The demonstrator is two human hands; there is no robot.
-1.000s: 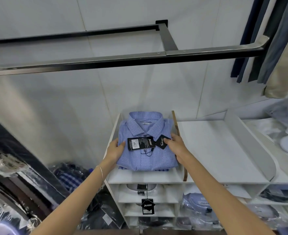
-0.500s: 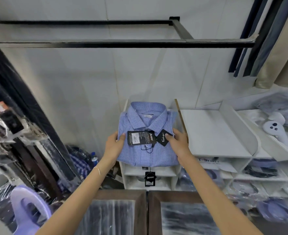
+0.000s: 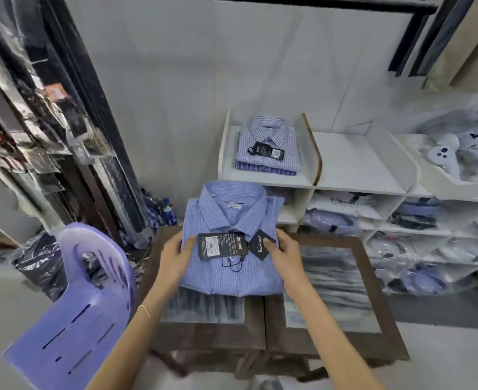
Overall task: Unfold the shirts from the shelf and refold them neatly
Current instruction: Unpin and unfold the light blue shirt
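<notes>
A folded blue checked shirt with black hang tags is held just above the dark wooden table. My left hand grips its left edge, thumb on top beside the tag. My right hand grips its right edge, thumb on the small diamond tag. On the top of the white shelf lies a stack of lighter checked shirts, folded, with a black tag.
A purple plastic chair stands close at the left of the table. Bagged clothes fill the shelf cubbies at the right. A white tray with a white controller sits far right. Wrapped dark garments hang on the left.
Both hands lifted the blue shirt off the top shelf and brought it down towards me over the table, uncovering another folded shirt stack on the shelf. The view tilted down.
</notes>
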